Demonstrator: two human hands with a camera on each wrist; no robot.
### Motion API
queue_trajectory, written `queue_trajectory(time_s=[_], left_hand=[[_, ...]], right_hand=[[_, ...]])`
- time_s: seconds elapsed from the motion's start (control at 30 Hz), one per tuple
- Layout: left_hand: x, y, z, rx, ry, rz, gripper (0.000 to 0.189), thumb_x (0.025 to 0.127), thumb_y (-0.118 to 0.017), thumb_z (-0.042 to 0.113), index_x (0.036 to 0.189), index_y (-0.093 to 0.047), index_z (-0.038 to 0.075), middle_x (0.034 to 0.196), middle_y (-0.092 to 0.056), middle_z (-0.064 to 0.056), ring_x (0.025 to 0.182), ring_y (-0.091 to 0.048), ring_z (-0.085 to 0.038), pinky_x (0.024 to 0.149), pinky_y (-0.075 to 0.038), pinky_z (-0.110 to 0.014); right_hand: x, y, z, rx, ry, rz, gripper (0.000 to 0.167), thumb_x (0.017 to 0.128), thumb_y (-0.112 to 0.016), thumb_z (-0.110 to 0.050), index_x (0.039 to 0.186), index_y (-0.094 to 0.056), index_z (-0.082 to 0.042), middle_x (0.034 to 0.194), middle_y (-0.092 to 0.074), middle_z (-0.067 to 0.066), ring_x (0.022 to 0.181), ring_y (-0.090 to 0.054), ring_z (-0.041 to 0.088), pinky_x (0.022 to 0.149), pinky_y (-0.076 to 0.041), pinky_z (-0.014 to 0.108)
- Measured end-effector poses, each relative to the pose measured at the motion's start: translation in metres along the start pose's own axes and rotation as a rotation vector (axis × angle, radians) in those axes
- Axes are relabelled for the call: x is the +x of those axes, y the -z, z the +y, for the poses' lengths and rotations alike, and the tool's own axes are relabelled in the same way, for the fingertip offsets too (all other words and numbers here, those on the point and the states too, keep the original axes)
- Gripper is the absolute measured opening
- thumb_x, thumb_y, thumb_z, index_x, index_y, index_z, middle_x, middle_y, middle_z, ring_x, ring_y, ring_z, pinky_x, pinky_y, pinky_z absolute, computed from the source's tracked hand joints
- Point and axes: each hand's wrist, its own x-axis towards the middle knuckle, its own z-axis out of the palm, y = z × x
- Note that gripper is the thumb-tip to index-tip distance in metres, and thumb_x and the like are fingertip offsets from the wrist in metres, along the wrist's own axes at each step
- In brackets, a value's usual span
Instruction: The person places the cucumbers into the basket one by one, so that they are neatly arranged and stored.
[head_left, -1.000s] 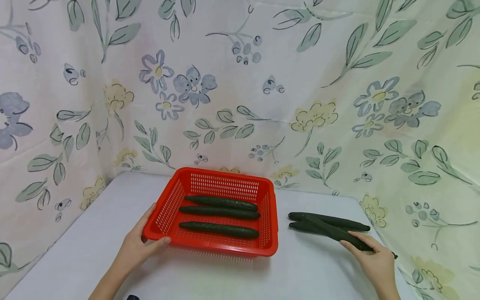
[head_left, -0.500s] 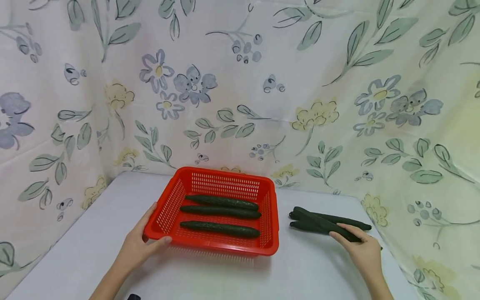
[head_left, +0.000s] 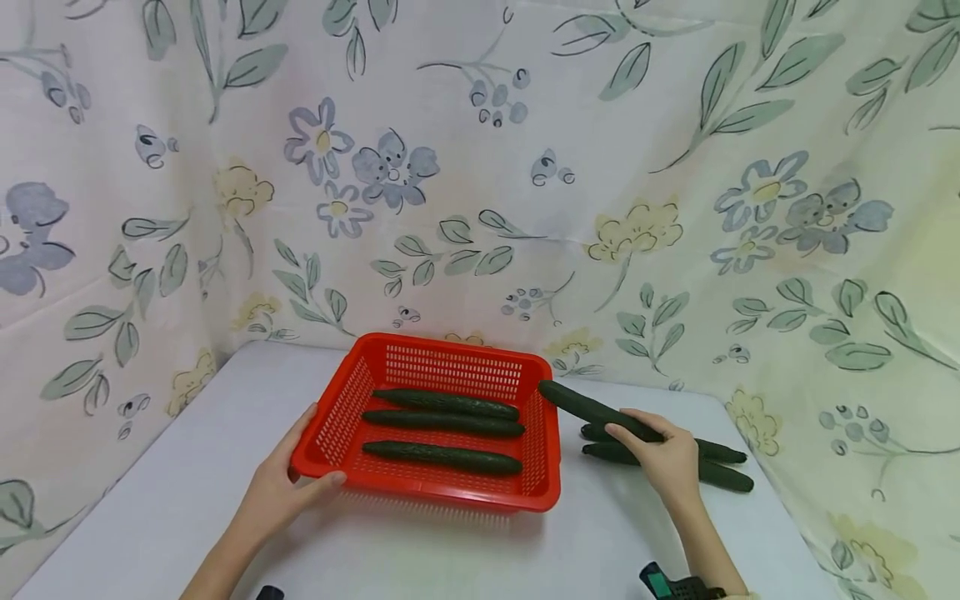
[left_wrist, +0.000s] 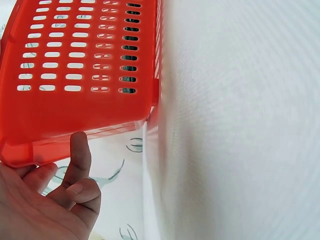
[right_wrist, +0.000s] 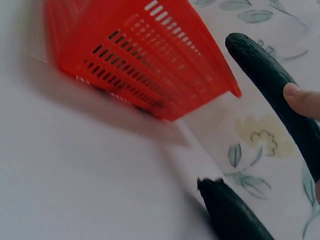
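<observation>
A red plastic basket (head_left: 427, 492) stands on the white table, with three dark green cucumbers (head_left: 441, 458) lying side by side inside it. My left hand (head_left: 281, 487) grips the basket's near left corner; in the left wrist view, its fingers (left_wrist: 80, 155) bend under the rim. My right hand (head_left: 667, 454) pinches another cucumber (head_left: 581, 406), raised and slanting, its far end close to the basket's right rim. Two more cucumbers (head_left: 723, 476) lie on the table under and beyond the right hand. In the right wrist view, the thumb (right_wrist: 302, 100) presses on the held cucumber (right_wrist: 265, 70).
A floral curtain (head_left: 480, 167) hangs behind and beside the white table (head_left: 420, 558). A dark band with a green patch (head_left: 660, 581) is at the right wrist.
My right hand has lifted the cucumber off the two others and carried it left to the basket's right rim. The left hand has kept its grip on the basket.
</observation>
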Motion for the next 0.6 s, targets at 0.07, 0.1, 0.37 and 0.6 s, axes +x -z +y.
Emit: queue_trajectory(time_s=[0.07,0.1,0.37,0.6], left_hand=[[0.001,0.0,0.001,0.002,0.001,-0.004,0.107,0.09,-0.087,0.032,0.172,-0.018,0.024,0.164,-0.045,-0.021,0.135,-0.058,-0.036,0.091,-0.05,-0.02],[0.001,0.0,0.001,0.002,0.003,-0.006,0.107,0.09,-0.087,0.032,0.172,-0.018,0.023,0.164,-0.044,-0.021,0.135,-0.058,-0.037,0.091,-0.05,-0.02],[0.002,0.0,0.002,0.0,0.009,-0.006,0.107,0.09,-0.086,0.032,0.172,-0.018,0.022,0.164,-0.044,-0.023,0.135,-0.058,-0.039,0.09,-0.05,-0.02],[0.0,0.001,0.002,0.003,0.012,-0.006,0.106,0.09,-0.086,0.032,0.172,-0.018,0.021,0.165,-0.042,-0.022,0.136,-0.057,-0.04,0.091,-0.05,-0.022]], right_hand=[[0.003,-0.008,-0.006,0.018,0.004,-0.019,0.047,0.082,-0.091,-0.048,0.12,-0.083,-0.02,0.125,-0.078,0.003,0.12,-0.067,0.018,0.098,-0.048,0.026],[0.005,-0.011,-0.01,0.033,0.009,-0.029,0.048,0.082,-0.091,-0.047,0.12,-0.083,-0.019,0.125,-0.078,0.005,0.12,-0.067,0.021,0.099,-0.049,0.031],[0.022,-0.036,-0.039,0.099,0.064,-0.086,0.05,0.082,-0.092,-0.047,0.121,-0.082,-0.017,0.126,-0.077,0.01,0.112,-0.068,0.027,0.088,-0.052,0.037],[0.032,-0.056,-0.072,0.161,0.109,-0.135,0.05,0.083,-0.091,-0.047,0.12,-0.082,-0.016,0.123,-0.077,0.01,0.108,-0.067,0.026,0.083,-0.053,0.031]])
